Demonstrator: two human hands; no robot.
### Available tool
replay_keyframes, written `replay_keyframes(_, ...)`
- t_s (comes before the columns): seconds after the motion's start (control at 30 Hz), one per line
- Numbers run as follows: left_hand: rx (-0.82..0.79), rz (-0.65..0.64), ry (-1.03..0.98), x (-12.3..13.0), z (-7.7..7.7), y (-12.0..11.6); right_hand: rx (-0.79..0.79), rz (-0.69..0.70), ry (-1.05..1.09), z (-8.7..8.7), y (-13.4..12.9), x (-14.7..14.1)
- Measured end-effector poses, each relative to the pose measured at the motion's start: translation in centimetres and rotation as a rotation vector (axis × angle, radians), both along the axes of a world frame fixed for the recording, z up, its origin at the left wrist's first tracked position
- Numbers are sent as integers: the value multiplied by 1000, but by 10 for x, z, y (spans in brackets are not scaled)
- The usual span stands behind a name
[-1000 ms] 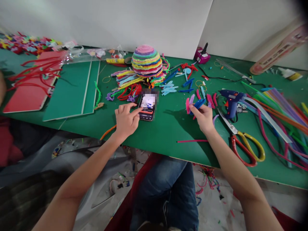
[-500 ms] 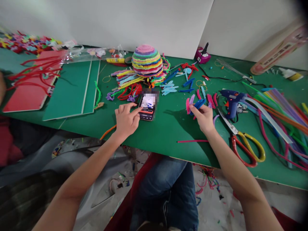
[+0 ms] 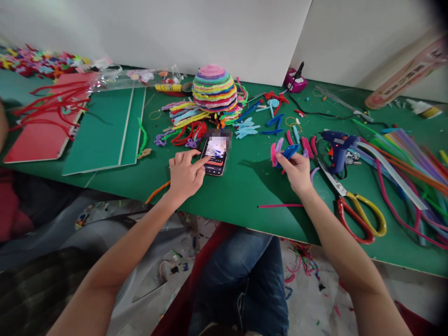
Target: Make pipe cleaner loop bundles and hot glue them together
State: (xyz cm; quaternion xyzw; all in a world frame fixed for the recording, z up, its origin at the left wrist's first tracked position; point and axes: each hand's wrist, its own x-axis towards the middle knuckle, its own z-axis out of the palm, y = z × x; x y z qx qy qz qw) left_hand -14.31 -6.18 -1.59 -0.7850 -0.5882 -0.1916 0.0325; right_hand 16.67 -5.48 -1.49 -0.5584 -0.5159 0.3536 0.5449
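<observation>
My left hand (image 3: 186, 173) is over the lower left of a phone (image 3: 215, 154) lying on the green table (image 3: 231, 205). Its index finger reaches onto the lit screen and the other fingers are apart. To the right, my right hand (image 3: 297, 172) pinches a small pipe-cleaner piece (image 3: 290, 151) in blue, pink and lilac, held just above the table. Short pink pipe-cleaner pieces (image 3: 308, 147) lie behind that hand. Below it, a straight pink pipe cleaner (image 3: 280, 206) runs partly under my wrist.
Scissors (image 3: 345, 196) and a blue glue gun (image 3: 338, 147) lie right of my right hand, beside many loose pipe cleaners (image 3: 413, 158). A striped pipe-cleaner dome (image 3: 214, 91) stands behind the phone. Green boards (image 3: 105, 130) and a red board (image 3: 42, 135) lie on the left.
My left hand and the phone have shifted very slightly to the right. My right hand stays put with the pipe-cleaner piece in it.
</observation>
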Motion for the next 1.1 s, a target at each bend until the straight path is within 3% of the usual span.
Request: replay_keyframes(1.1,1,-26,5,-1,-1,1,-27,13,-8,1,-1,-1)
